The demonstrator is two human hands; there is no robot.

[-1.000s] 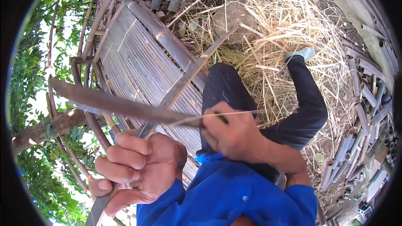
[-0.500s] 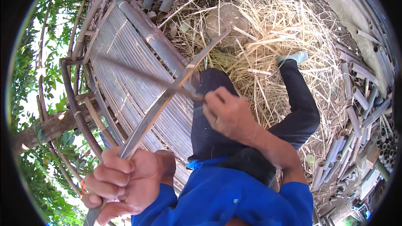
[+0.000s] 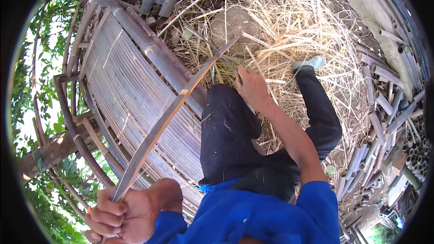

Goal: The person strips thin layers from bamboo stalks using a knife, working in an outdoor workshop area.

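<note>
My left hand [image 3: 131, 212], at the lower left, is closed round the near end of a long split bamboo strip [image 3: 167, 119]. The strip slants up and away to the right, with a pale cut face along one edge. My right hand [image 3: 254, 89] is closed round the handle of a knife, beside the strip's far end. The thin dark knife blade [image 3: 229, 63] points up and left, crossing close to the strip's tip. Whether blade and strip touch, I cannot tell.
A slatted bamboo bench [image 3: 135, 95] lies at my left, under the strip. Ahead, pale shavings [image 3: 294, 27] cover the ground round a rounded brown block [image 3: 235, 27]. Cut bamboo poles [image 3: 389, 77] are heaped along the right. My bent legs [image 3: 226, 140] are below the right arm.
My right hand has moved away from me along the bamboo strip, carrying the knife from its middle to its far end. My left hand has shifted slightly lower and left with the strip.
</note>
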